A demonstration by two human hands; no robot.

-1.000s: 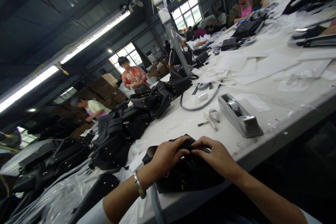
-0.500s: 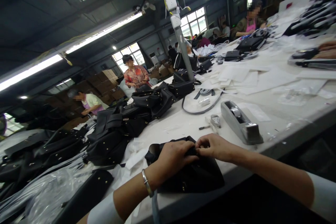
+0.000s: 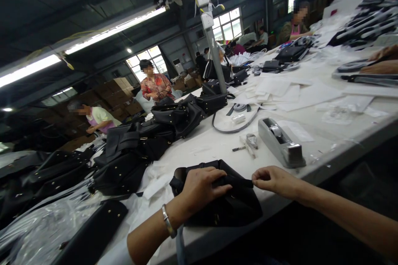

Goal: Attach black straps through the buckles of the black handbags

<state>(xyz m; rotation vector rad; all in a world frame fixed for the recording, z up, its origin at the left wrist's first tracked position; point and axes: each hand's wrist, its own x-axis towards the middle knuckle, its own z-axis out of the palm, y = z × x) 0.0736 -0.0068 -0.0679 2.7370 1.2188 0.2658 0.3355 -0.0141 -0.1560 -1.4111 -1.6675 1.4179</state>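
Observation:
A black handbag [image 3: 236, 209] with small gold studs lies at the table's near edge. Across its top my left hand [image 3: 203, 186] is closed, thumb and fingers gripping the black material; a silver bangle circles that wrist. To the right of the bag, my right hand [image 3: 275, 180] pinches the end of a black strap [image 3: 245, 182] between thumb and fingertips. The strap stretches from under my left hand to that pinch. The part of the bag beneath my left palm is hidden.
A grey tape dispenser [image 3: 281, 143] stands beyond my right hand. Several black bags [image 3: 133, 153] are heaped left, near clear plastic wrapping [image 3: 62, 223]. White sheets [image 3: 273, 89] and a coiled grey strap [image 3: 239, 107] lie farther back. Co-workers [image 3: 155, 85] are at the far side.
My right hand has drawn away to the right from my left hand, pulling the black strap out straight. My left hand has stayed on the bag. The camera view has shifted slightly.

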